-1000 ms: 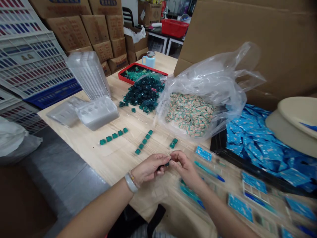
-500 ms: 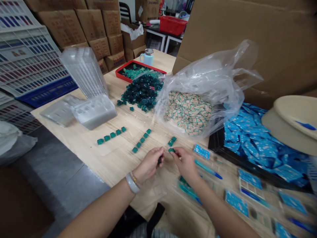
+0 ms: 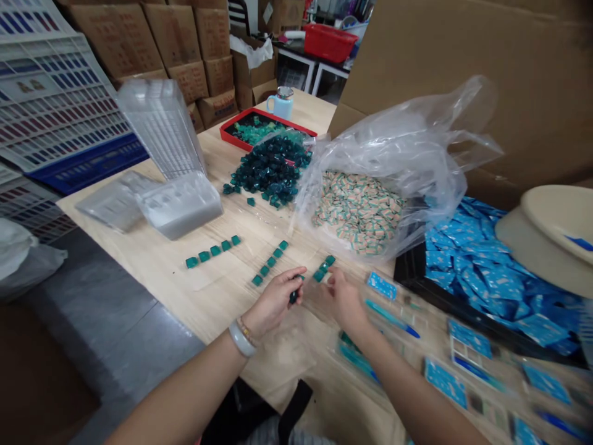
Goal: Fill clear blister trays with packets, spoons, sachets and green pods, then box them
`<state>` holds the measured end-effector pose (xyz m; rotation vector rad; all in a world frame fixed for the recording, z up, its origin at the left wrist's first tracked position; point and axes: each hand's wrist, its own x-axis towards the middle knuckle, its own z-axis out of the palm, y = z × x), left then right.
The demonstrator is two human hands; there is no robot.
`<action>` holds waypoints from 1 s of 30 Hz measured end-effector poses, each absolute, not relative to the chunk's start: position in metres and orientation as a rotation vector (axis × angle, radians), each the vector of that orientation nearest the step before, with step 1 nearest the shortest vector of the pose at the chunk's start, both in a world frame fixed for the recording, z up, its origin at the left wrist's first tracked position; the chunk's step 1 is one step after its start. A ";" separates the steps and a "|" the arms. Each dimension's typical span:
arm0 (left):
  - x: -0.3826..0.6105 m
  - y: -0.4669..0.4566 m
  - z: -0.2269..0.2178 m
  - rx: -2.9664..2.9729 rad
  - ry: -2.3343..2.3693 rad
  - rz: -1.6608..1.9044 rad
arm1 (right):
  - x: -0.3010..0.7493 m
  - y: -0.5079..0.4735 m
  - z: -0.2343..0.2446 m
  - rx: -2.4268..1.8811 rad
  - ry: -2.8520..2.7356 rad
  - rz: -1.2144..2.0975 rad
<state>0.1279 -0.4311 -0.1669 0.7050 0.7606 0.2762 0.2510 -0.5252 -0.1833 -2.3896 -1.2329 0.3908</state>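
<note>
In my left hand (image 3: 278, 298), bent fingers and thumb close on dark green plastic pieces (image 3: 293, 296), one showing near the thumb tip. My right hand (image 3: 346, 298) hovers beside a short row of green square pieces (image 3: 319, 274) on the tabletop; its thumb and forefinger are a little apart and nothing shows between them. Left of that row lie a second row of green pieces (image 3: 270, 262) and a third row of green pieces (image 3: 213, 250). A heap of dark teal pieces (image 3: 271, 167) rests farther back.
A clear plastic bag (image 3: 393, 142) of small printed packets stands behind my right hand. Blue packets (image 3: 463, 247) fill a black tray at right. Clear plastic trays (image 3: 180, 207) stand at left, a red-rimmed tray (image 3: 227, 137) and a blue mug (image 3: 282, 105) at the back.
The piece between my right fingertips has been let go into the short row, now about three long. My hands have moved slightly apart, and the view has shifted a little.
</note>
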 end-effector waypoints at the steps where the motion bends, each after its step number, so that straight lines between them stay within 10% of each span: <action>1: 0.128 -0.431 -0.168 0.782 0.748 0.289 | 0.249 -0.527 -0.179 -2.300 -1.209 0.411; 30: 0.138 -0.449 -0.162 1.573 0.925 0.611 | 0.226 -0.513 -0.152 -1.580 -0.423 1.058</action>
